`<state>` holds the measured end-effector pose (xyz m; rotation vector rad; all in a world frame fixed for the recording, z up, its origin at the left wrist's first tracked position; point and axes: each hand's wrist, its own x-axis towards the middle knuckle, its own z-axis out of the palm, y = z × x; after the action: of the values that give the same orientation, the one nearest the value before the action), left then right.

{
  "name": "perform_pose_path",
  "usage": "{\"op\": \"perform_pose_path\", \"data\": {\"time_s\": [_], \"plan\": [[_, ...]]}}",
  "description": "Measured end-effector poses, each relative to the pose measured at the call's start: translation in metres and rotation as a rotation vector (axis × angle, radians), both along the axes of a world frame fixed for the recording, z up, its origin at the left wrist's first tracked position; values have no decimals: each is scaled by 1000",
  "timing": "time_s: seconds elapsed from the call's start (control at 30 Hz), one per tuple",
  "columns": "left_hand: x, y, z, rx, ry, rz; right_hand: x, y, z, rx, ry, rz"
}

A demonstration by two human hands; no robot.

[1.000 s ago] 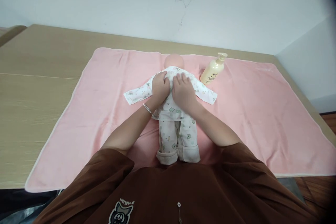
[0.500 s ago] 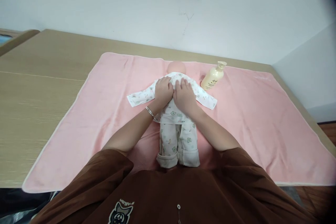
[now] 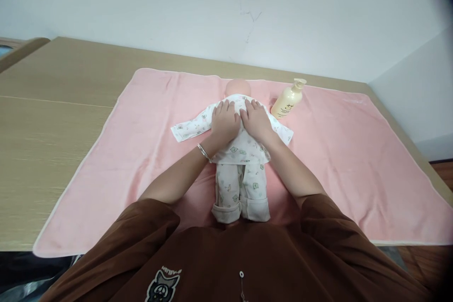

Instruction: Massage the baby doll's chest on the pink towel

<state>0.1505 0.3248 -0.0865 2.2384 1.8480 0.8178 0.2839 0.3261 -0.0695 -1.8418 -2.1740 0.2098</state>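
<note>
A baby doll [image 3: 238, 87] in a white printed top [image 3: 244, 148] and matching trousers [image 3: 228, 186] with turned-up cuffs lies with its head away from me. Its face is out of sight. My left hand [image 3: 225, 120] rests flat on the left side of the upper top, fingers stretched out. On the right side, my right hand [image 3: 257, 118] lies flat with its fingers slightly spread. Both palms touch the cloth, and a narrow gap parts the two hands. The doll's sleeves reach out to either side.
Under the doll a pink blanket [image 3: 120, 165] covers much of the wooden table [image 3: 46, 141]. A cream pump bottle [image 3: 288, 99] stands to the right of the doll's head. Behind the table rises a white wall [image 3: 177, 14].
Both hands have shifted on the doll's top: the left slightly to the right, the right slightly outward. They were touching at the middle and now lie a little apart.
</note>
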Motion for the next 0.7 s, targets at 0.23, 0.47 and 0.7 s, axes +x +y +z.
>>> {"op": "perform_pose_path", "data": {"time_s": [0.23, 0.47, 0.7], "plan": [[-16, 20, -2, -48, -5, -29, -24, -30, 4, 86, -78, 122], [-1, -7, 9, 8, 101, -86, 16, 12, 8, -82, -8, 43], [-10, 7, 10, -57, 84, -66, -11, -25, 9, 10, -106, 182]]}}
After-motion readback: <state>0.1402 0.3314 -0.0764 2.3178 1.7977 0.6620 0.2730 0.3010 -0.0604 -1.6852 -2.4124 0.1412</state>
